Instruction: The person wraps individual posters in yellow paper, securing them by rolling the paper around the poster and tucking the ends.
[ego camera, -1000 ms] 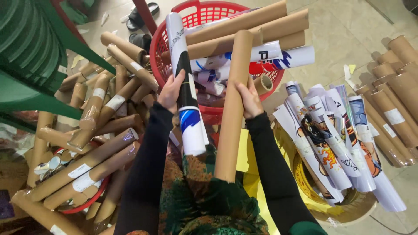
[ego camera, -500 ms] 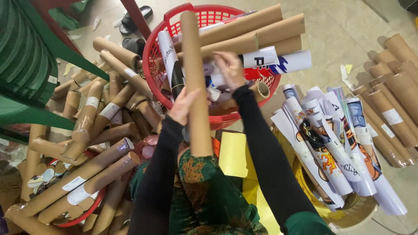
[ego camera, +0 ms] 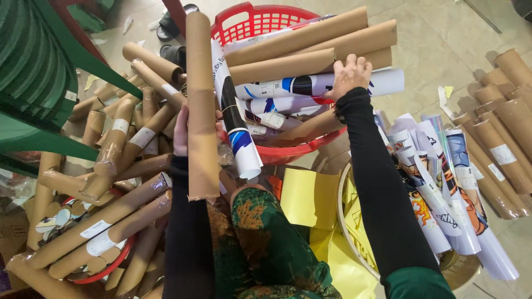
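My left hand (ego camera: 182,130) grips a long brown cardboard tube (ego camera: 200,83) and holds it nearly upright over my lap, its torn lower end near my knee. My right hand (ego camera: 349,73) reaches into the red plastic basket (ego camera: 260,22) and rests on a white rolled poster (ego camera: 310,86) among brown tubes (ego camera: 299,36). Another rolled poster (ego camera: 235,122) with black and blue print leans out of the basket toward me. Both arms wear black sleeves.
A heap of brown cardboard tubes (ego camera: 111,166) lies at my left, some over a red ring. Rolled printed posters (ego camera: 443,182) fan out at my right beside more tubes (ego camera: 499,127). Yellow paper sheets (ego camera: 307,202) lie by my knee. Green plastic chairs (ego camera: 33,72) stand at the far left.
The brown tube went from my right hand to my left and swung left and upright. My left hand let go of the printed poster. My right hand moved up onto the basket's rolls.
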